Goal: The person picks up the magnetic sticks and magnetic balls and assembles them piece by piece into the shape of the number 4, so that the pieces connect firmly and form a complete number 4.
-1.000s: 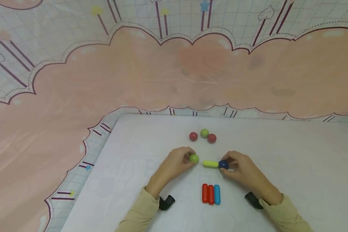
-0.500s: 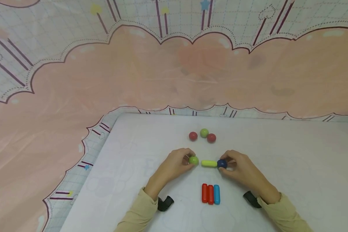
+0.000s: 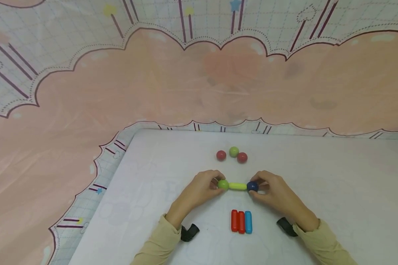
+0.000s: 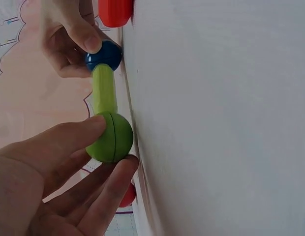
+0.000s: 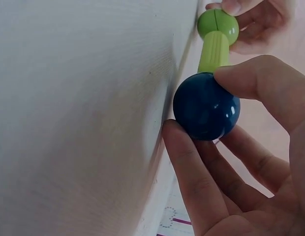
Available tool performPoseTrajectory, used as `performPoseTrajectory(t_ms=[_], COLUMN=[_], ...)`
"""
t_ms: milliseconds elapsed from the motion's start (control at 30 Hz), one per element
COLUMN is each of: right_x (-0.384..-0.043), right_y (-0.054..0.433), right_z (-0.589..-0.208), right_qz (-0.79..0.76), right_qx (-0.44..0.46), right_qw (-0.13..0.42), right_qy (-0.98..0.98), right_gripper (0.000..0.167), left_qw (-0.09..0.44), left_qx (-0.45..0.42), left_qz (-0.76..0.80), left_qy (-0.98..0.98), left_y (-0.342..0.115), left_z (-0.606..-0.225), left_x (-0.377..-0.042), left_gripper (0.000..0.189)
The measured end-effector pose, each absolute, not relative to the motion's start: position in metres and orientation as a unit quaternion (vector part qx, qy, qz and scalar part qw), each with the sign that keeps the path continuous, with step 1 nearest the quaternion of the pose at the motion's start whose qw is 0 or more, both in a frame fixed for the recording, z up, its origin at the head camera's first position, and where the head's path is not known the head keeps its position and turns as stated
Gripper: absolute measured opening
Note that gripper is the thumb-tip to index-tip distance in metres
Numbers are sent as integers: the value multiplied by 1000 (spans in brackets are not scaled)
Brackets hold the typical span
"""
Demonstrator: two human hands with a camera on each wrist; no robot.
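My left hand [image 3: 202, 187] pinches a green ball [image 4: 110, 137] between thumb and fingers. My right hand [image 3: 273, 189] holds a dark blue ball [image 5: 206, 106] the same way. Between the two balls lies a yellow-green rod [image 3: 237, 186], one end touching each ball, so the three form a straight line just over the white table. Both wrist views show the rod meeting the balls at its ends. Neither hand touches the rod itself in the head view.
Two red balls [image 3: 221, 155] and another green ball [image 3: 233, 151] sit farther back on the white table [image 3: 152, 154]. Nearer the person, two red rods [image 3: 234, 221] and a blue rod [image 3: 248, 222] lie side by side. A patterned orange cloth [image 3: 185, 84] spreads beyond the table edge.
The gap between the green ball and the rod has closed. My right hand has moved left with the blue ball and rod; the left hand has shifted only slightly.
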State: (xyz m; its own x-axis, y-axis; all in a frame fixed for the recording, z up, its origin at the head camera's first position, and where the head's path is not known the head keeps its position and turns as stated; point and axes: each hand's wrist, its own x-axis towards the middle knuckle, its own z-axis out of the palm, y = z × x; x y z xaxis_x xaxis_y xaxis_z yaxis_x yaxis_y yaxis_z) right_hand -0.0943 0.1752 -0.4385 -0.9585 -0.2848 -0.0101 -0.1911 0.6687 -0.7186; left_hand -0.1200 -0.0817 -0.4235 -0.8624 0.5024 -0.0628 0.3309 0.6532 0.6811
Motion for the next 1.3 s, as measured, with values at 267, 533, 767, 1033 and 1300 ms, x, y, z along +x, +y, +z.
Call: performPoseTrajectory(t_ms=[267,533,767,1033,1300], right_x=[-95,-95,-95,-95,-94], right_y=[174,174,175,176,175], right_z=[-438,-438,-440,-439,-439], right_qz=[-380,-385,-388,-394,-392], right_qx=[-128,-126,-133,-128,-133], right_qw=[63,63,60,67,64], right_qy=[914,912,910,907,908], right_gripper=[28,29,28,29,31], left_qw=[122,120,115,116,117], left_qx=[230,228,224,221,216], left_qz=[342,338,334,335,331], left_qy=[903,905,908,909,911], left_y=[-80,-80,-79,-79,-79], left_z=[-423,-423,-424,-423,-422], left_x=[-119,-118,-118,-116,-114], left_gripper=[26,25,24,24,25])
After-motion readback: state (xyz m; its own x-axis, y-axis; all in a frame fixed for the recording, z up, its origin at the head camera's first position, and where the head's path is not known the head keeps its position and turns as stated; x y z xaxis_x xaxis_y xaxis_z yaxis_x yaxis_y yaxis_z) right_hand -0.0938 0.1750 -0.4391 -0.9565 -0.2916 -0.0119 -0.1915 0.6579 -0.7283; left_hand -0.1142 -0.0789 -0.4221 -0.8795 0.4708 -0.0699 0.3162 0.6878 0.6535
